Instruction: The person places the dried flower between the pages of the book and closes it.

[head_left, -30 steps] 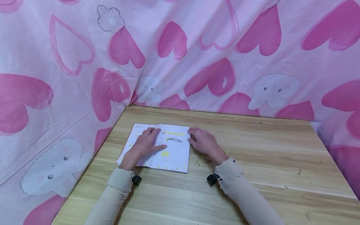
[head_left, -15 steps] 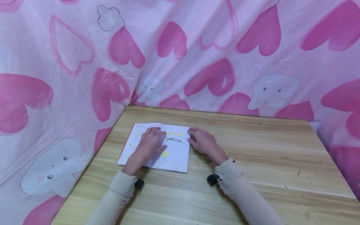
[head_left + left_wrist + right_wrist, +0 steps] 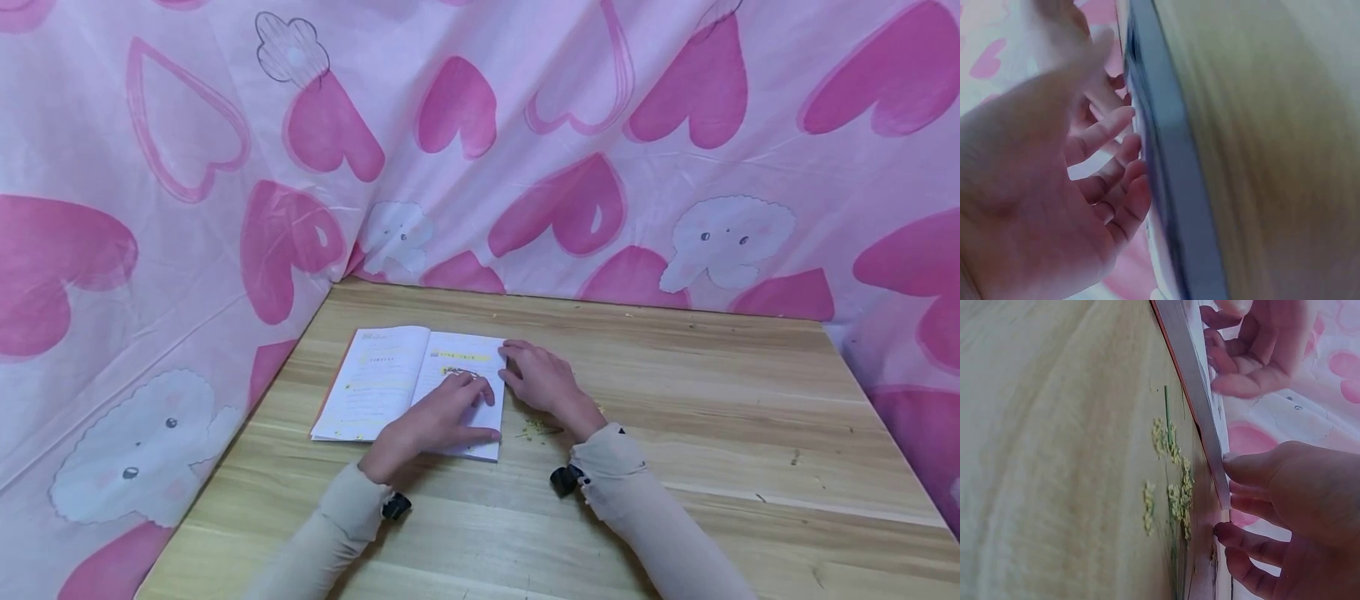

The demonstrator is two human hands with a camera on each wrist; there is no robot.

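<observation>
An open book with white pages and yellow-marked text lies on the wooden table. Over its right page my left hand is spread, the fingers loosely bent with their tips right at the paper in the left wrist view. A small sprig with yellow blossoms and dark stems lies on that page, partly hidden by those fingers. My right hand rests at the book's right edge. Its thumb touches the page edge, while the other fingers are relaxed past the book's corner.
Loose yellow flower sprigs with thin green stems lie on the table right of the book, beside my right forearm. A pink heart-patterned cloth hangs along the table's back and left sides. Small bits are scattered on the tabletop.
My left hand has moved from the book's middle fold rightward and toward me over the right page, uncovering the left page. My right hand has stayed at the right edge.
</observation>
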